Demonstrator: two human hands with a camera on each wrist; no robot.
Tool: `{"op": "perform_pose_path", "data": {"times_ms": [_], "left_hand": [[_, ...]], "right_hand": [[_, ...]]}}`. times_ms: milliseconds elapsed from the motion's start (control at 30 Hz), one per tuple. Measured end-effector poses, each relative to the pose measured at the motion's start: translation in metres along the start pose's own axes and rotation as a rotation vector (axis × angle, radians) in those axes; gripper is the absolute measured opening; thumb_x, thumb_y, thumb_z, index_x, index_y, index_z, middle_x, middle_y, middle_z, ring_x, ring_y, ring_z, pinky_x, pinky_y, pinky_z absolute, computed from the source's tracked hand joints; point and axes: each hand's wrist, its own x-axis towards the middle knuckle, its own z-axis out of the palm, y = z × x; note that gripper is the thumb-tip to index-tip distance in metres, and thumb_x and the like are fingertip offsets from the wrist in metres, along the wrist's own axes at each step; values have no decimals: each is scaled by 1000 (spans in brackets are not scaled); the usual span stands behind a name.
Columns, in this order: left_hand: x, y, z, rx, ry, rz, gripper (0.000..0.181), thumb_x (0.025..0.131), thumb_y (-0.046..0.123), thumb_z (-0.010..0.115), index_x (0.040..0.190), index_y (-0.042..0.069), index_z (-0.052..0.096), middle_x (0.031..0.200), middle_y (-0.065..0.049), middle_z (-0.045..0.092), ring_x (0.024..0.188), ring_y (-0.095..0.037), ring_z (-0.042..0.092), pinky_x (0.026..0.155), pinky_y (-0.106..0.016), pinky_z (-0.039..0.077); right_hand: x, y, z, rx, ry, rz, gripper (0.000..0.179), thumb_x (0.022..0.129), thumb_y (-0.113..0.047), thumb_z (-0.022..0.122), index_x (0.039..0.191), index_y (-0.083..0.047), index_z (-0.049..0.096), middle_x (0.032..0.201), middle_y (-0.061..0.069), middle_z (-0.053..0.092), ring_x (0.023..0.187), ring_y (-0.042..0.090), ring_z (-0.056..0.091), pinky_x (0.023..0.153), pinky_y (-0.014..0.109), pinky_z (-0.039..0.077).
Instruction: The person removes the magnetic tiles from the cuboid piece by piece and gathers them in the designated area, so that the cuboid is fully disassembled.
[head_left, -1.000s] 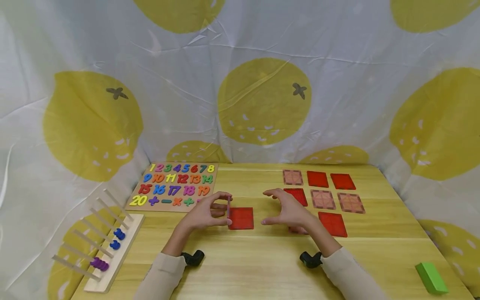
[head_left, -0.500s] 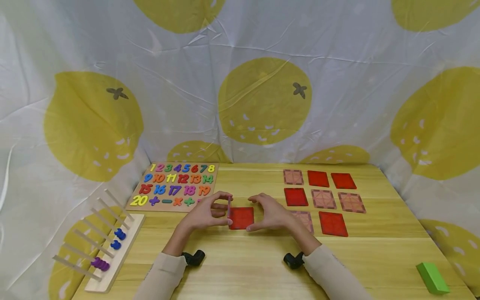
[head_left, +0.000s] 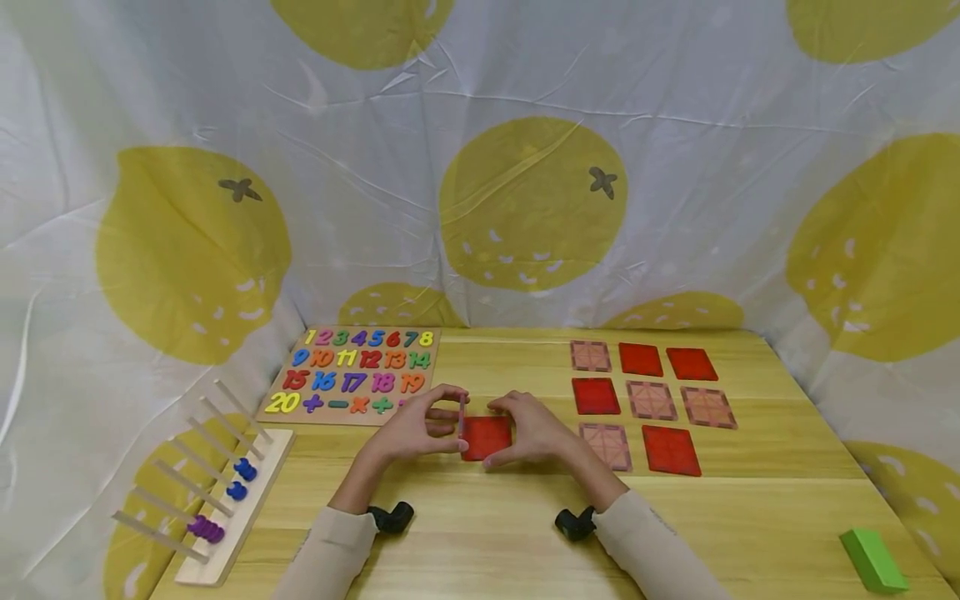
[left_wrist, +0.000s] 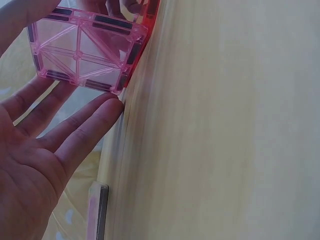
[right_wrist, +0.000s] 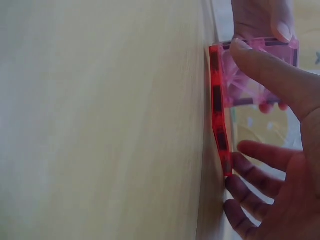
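My left hand (head_left: 405, 429) pinches a clear pink magnetic tile (left_wrist: 77, 50), thumb on one edge and fingers on the opposite one. The tile stands upright at the left edge of a red magnetic tile (head_left: 487, 439), which lies flat on the table. Around the red tile's right side, my right hand (head_left: 534, 429) spreads its thumb and fingers. Its thumb is by the near edge, and the fingertips (right_wrist: 235, 162) come close to the far end. In the right wrist view that thumb overlaps the pink tile.
Several red and pink tiles (head_left: 596, 396) lie in rows at the right. A number board (head_left: 352, 371) is behind my left hand. The wooden peg stand (head_left: 240, 517) with blue and purple pieces is at the left; a green block (head_left: 874, 560) sits front right. Lemon-print cloth hangs behind.
My right hand has moved left from beside the tile rows to the red tile, uncovering a pink tile in the front row. The left hand keeps its hold on the upright pink tile.
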Motion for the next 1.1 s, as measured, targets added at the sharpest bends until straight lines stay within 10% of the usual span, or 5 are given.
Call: {"op": "perform_pose_path", "data": {"times_ms": [1100], "left_hand": [[2,-2,2,7,65,-3,72,80,19,91,141,8,53,141,-15,58,126,-38,65,92,-42,62]], "right_hand": [[9,-13,12,-15,54,51,67,63,-45,92,120,-15,73,110,0,63,95,15,51,75,28,52]]}}
